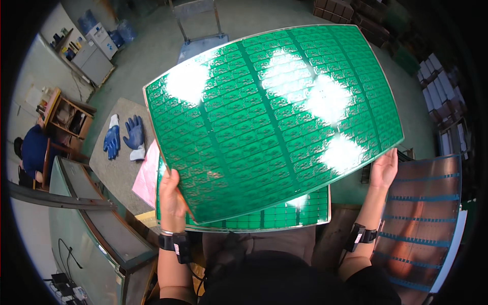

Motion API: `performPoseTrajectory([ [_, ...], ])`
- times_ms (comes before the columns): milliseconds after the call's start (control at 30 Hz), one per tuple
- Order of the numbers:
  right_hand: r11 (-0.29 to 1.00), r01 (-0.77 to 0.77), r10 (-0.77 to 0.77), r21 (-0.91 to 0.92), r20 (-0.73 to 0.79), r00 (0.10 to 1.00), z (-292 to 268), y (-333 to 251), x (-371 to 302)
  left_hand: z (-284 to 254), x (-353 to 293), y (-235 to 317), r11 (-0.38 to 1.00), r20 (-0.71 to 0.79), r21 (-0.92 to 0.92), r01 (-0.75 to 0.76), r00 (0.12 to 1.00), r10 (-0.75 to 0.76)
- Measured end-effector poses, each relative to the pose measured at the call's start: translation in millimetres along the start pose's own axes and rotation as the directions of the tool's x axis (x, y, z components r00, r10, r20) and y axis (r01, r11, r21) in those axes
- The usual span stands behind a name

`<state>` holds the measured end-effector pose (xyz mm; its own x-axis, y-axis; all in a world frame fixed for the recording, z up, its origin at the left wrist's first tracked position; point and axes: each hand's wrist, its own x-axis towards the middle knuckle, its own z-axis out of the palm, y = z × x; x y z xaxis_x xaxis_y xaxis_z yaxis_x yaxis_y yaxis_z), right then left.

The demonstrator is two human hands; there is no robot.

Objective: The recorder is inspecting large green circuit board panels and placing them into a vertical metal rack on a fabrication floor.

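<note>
A large green printed circuit board panel [244, 127], covered in rows of repeated patterns, is held up in front of me and tilted, its right side higher. My left hand [172, 195] grips its left edge near the lower corner, thumb on the face. At the lower right corner my right hand [385, 168] holds the edge, its fingers partly behind the panel. Bright glare hides parts of the surface. Beneath it lies a second green circuit board panel [274, 217], mostly covered by the raised one.
On a grey board at left lie two blue work gloves [134, 133] beside a pink sheet [147, 175]. Copper-coloured panels with blue stripes [419, 218] stand at right. A platform trolley [201, 46] is ahead. A person in dark blue [38, 152] sits far left. Stacked cartons [333, 9] stand behind.
</note>
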<state>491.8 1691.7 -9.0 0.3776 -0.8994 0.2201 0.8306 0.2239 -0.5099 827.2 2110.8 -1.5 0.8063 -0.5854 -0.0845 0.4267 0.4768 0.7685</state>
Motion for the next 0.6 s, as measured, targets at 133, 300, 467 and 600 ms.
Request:
performPoseTrajectory([
  [133,0.999,-0.035,0.036,-0.041,0.036,0.999,-9,-27,-14,-23,1,13,0.989,-0.123,0.142,-0.048,0.99,0.065],
  [300,0.975,-0.04,0.014,-0.219,-0.118,0.993,17,-24,-34,-34,0,17,0.969,-0.225,0.228,-0.095,0.963,0.147],
  [467,0.934,-0.079,-0.002,-0.349,-0.226,0.974,34,-19,-40,-38,0,22,0.942,-0.186,0.307,-0.133,0.963,0.196],
  [600,0.929,-0.104,0.022,-0.355,-0.228,0.974,34,-19,-42,-46,-1,24,0.947,-0.266,0.308,-0.086,0.948,0.173],
])
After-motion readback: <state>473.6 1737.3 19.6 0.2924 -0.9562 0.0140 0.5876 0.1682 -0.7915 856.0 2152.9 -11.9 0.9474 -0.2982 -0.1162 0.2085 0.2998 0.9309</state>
